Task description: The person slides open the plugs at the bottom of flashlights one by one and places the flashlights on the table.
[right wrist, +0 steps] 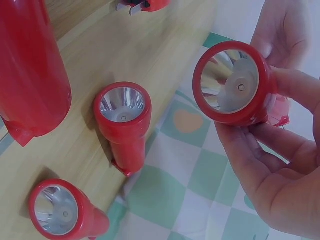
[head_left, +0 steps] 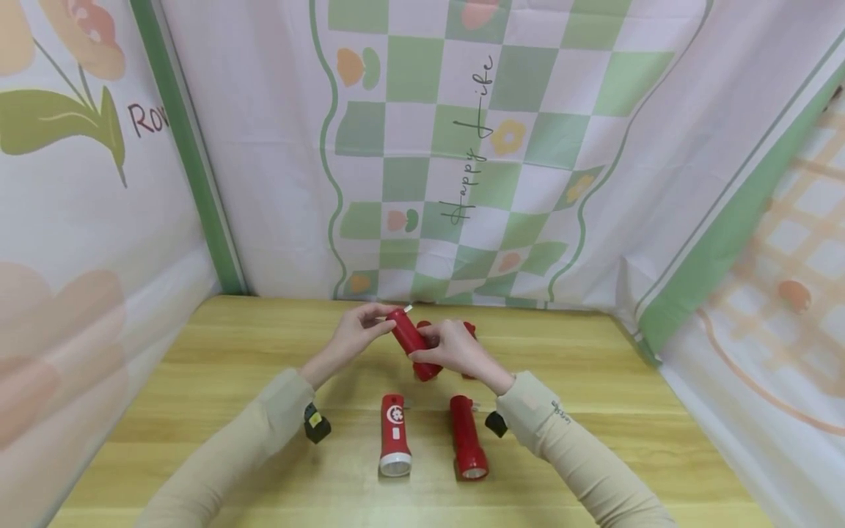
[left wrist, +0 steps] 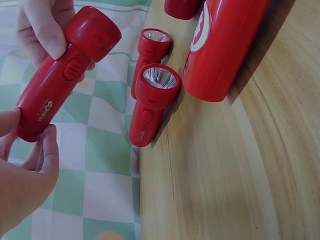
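Observation:
A red flashlight (head_left: 408, 334) is held tilted above the table between both hands. My left hand (head_left: 357, 334) pinches its tail end, where a small white piece sticks out in the head view. My right hand (head_left: 455, 350) grips it near the lamp head; in the right wrist view the reflector of this flashlight (right wrist: 231, 82) faces the camera, with thumb and fingers around the rim. In the left wrist view its switch and small printed label show on the flashlight (left wrist: 47, 97), with my left hand (left wrist: 25, 185) at the lower end.
Two more red flashlights (left wrist: 155, 92) stand behind the held one, partly hidden in the head view. Nearer the front lie a red flashlight with a white rim (head_left: 395, 436) and an all-red one (head_left: 467, 438). A patterned curtain (head_left: 422, 183) hangs at the table's back edge.

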Motion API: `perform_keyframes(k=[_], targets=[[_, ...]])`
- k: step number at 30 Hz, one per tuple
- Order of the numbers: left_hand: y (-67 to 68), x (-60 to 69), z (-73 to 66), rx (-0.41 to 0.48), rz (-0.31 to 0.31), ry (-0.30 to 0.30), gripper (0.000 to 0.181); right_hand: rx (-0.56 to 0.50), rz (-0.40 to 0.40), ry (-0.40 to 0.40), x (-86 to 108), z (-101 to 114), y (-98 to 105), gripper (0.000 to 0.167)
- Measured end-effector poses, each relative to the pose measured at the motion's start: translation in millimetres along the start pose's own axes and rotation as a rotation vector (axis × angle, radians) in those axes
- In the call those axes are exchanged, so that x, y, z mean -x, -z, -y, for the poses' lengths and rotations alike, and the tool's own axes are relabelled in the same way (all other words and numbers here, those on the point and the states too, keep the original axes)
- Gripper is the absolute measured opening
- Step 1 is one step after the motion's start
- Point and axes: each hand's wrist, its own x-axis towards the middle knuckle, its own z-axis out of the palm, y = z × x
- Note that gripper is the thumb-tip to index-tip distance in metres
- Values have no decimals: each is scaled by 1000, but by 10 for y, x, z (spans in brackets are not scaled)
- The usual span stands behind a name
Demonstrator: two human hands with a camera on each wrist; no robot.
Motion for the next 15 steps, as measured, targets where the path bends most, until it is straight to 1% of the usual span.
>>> perform_keyframes(k=[6, 12, 15], targets=[[7, 11, 12, 8, 25, -11, 34, -4, 3, 2, -4, -13, -10, 18], [2, 13, 39, 31, 27, -3, 36, 46, -9, 1, -21, -12, -31, 17], [-3, 12, 58, 47, 24, 10, 36, 65, -11, -1, -26, -4, -39, 17]])
